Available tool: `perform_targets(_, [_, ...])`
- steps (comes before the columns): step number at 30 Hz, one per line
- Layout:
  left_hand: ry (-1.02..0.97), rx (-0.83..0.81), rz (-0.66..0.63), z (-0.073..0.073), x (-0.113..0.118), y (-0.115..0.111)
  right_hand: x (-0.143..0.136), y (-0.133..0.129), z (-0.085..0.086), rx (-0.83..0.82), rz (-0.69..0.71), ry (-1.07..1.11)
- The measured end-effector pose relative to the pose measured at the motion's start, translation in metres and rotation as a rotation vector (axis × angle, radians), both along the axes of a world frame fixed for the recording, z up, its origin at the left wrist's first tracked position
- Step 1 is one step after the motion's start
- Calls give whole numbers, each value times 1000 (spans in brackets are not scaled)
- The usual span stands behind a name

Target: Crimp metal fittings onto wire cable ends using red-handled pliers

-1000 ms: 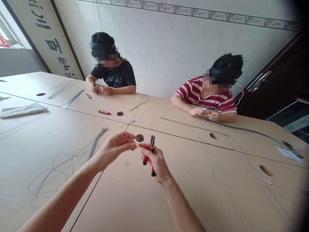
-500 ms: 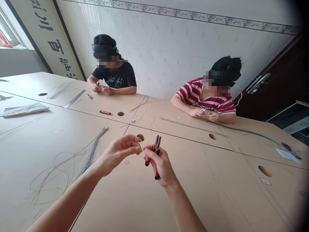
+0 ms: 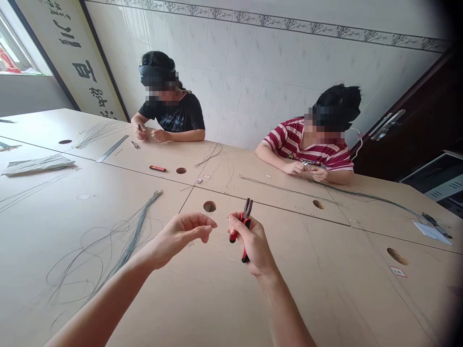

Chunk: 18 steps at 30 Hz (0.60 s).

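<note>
From my end, through the head camera, I see the right hand (image 3: 253, 241) wrapped around a pair of red-and-black-handled pliers (image 3: 246, 223), held above the surface (image 3: 202, 303). The metal nose points up and away, its two tips slightly apart, while the handles spread below the palm. On this hand the thumb and forefinger come together beside the pliers; whether they also pinch something tiny, I cannot tell.

The left hand (image 3: 186, 233) hangs just across from it, with a gap between the two. Its fingers are curled, thumb and forefinger close together, and I cannot make out whether anything sits between them.

Beyond the left wrist I have a bundle of thin grey cords (image 3: 139, 229) with gold-coloured ends, some strands looping loosely to its left. A round hole (image 3: 210, 206) opens just past the hands. On the far side sit a person in a black T-shirt (image 3: 177, 115) and a person in a striped shirt (image 3: 289, 137). A small red-and-black box (image 3: 157, 168) lies near the first.
</note>
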State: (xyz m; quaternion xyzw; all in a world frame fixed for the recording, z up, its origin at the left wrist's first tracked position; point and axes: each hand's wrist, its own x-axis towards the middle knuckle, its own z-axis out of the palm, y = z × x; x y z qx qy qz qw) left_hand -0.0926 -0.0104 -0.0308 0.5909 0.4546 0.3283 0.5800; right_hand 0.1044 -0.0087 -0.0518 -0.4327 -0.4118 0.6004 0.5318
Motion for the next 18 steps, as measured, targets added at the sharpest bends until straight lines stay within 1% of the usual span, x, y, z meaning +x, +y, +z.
perform_targets(4, [73,-44,-29,-19,-6,-2,9,10,-6,-30,-58,85])
perform_targets(7, [158,-99,-4,-36,-15,-4,18,19,-12,-56,-100,119])
perform_targets(9, [181,-117,15,-44,-22,-6,27,24,-15,-70,-132,134])
perform_targets(12, [195,-139,29,-49,-32,-10,43,30,-15,-78,-187,149])
perform_targets(18, [275,-161,39,-50,-55,-21,82,36,-6,-36,-297,169])
